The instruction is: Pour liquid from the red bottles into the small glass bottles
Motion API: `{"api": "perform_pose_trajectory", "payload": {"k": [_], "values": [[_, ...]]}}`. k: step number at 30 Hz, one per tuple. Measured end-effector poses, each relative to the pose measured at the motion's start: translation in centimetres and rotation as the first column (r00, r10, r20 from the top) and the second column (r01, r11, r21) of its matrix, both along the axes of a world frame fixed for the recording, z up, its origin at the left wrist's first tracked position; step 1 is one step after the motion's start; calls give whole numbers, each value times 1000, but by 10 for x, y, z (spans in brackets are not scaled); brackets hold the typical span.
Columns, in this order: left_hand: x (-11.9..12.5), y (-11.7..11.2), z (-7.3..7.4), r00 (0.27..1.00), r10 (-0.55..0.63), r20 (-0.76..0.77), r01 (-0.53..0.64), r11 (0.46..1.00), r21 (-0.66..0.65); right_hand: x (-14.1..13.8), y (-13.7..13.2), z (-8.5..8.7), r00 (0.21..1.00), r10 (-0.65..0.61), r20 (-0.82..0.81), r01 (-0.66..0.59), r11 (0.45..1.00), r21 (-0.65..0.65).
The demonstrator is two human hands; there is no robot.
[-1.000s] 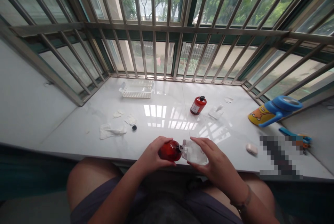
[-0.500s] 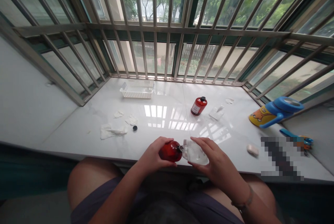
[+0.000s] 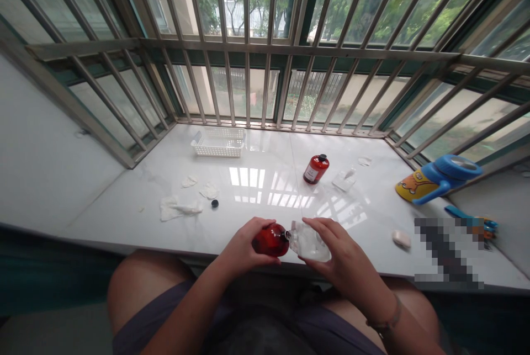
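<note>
Near the counter's front edge, my left hand (image 3: 245,244) is closed around a red bottle (image 3: 271,240), tilted so its neck points right. My right hand (image 3: 337,244) is wrapped round a clear bottle (image 3: 308,242), whose neck points left. The two necks meet mouth to mouth; whether one sits inside the other is too small to tell. A small black cap (image 3: 215,204) lies on the counter to the left of my hands. Beyond them stands a second red bottle (image 3: 316,169) with a black cap and a pale label.
A white perforated basket (image 3: 218,143) stands at the back left. Crumpled tissues (image 3: 180,208) lie at left. Right of the second red bottle is a small clear object (image 3: 344,179). Farther right are a pinkish-white lump (image 3: 401,239), a blue-and-yellow flask (image 3: 434,177) and a blue-handled tool (image 3: 459,212). Metal bars line the window.
</note>
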State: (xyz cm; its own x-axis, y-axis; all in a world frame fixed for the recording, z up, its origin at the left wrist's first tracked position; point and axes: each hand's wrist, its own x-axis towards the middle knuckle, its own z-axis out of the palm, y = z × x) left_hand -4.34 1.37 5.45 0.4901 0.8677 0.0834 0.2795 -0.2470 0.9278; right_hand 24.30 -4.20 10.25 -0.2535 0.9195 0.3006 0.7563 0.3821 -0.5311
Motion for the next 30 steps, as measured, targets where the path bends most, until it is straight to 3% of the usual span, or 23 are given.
{"api": "perform_pose_trajectory", "payload": {"k": [30], "values": [[-1, 2, 0, 1000, -17, 7, 17, 1000, -15, -1, 0, 7, 991, -12, 132, -2, 995, 105]]}}
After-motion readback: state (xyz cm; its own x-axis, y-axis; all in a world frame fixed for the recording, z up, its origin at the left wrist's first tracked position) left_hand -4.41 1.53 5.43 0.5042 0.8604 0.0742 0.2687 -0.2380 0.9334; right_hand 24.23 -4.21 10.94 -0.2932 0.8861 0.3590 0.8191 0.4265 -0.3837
